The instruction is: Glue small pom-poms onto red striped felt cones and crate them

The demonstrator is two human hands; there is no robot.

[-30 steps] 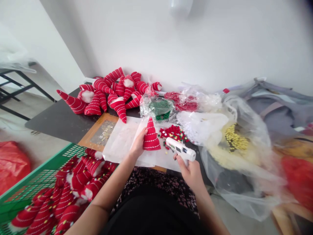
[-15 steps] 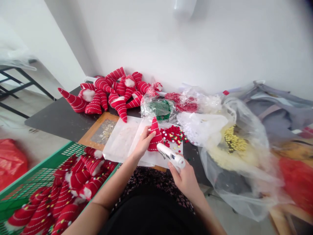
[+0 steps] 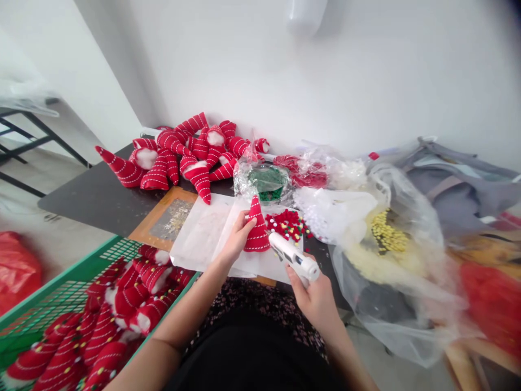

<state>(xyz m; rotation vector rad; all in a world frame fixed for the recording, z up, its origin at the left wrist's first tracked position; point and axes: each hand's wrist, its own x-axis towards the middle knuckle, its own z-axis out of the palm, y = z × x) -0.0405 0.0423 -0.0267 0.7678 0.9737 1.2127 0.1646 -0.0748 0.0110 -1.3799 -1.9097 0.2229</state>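
Note:
A red cone hat with white stitched stripes [image 3: 257,233] stands point-up on white paper [image 3: 207,225]. My left hand [image 3: 237,233] grips its left side. In my right hand [image 3: 312,293] is a white glue gun [image 3: 293,256], its nozzle pointing up and left beside the hat's right edge. Small pompoms, mostly red with some white, yellow and green [image 3: 287,224], lie on the paper just right of the hat.
Striped red hats [image 3: 163,168] are heaped at the table's back left; a green basket [image 3: 65,288] of decorated ones stands lower left. Behind the paper sits a bag of green pompoms [image 3: 266,182]. Plastic bags with white and yellow pieces [image 3: 388,233] spread rightward. A framed tray [image 3: 140,231] holds gold bits.
My right hand has moved the glue gun a little to the right, so its nozzle no longer overlaps the hat's lower right part. My left hand keeps its hold.

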